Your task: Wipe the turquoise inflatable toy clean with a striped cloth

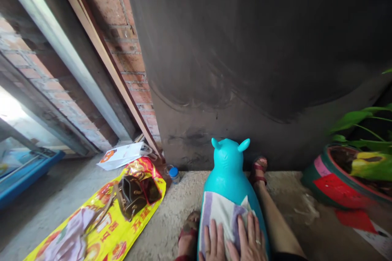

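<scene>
A turquoise inflatable animal toy (228,159) with two small ears stands between my feet, its head toward the dark panel. Over its back lies a white and purple striped cloth (220,208). My left hand (213,242) rests flat on the cloth with fingers stretched out. Beside it, my right hand (249,240), with a ring on one finger, also lies flat on the cloth, fingers extended. The lower parts of both hands run out of the bottom of the view.
A dark panel (245,57) rises in front. On the left, a yellow printed sheet (134,228) holds a brown handbag (131,195) and a pale purple cloth (69,236). A blue-lidded jar (174,174) and white paper bag (122,155) lie near. A potted plant (339,183) stands right.
</scene>
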Available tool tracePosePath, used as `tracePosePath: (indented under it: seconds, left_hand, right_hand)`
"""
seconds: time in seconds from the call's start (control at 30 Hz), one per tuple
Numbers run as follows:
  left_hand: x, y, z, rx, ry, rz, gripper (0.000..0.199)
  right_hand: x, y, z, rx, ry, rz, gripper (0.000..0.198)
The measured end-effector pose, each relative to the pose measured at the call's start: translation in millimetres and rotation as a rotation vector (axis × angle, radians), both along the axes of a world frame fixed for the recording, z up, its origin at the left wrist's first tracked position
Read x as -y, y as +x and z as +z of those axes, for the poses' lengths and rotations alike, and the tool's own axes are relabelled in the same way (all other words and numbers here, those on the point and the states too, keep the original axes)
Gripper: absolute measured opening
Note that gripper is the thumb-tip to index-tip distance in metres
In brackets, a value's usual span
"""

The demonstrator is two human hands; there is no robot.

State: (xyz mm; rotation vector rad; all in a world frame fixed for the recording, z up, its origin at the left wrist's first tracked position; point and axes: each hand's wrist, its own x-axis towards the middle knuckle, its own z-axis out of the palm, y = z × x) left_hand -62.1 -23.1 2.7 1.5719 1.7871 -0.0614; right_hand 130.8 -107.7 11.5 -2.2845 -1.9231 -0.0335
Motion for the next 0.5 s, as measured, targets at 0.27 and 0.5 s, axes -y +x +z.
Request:
tracePosePath:
  seconds: [0.27,0.5]
  left_hand:
    - [16.2,55.7,13.1,0.032,0.035,-0.057,0.088]
    - [-0.7,14.8,6.3,0.066,-0.021,-0.045,0.075]
  right_hand:
    - [-105.2,-21.4,59.2,-0.073,-0.058,0.153,0.044]
    - [-112.5,2.2,58.4,-0.082,-0.065,0.139,0.038]
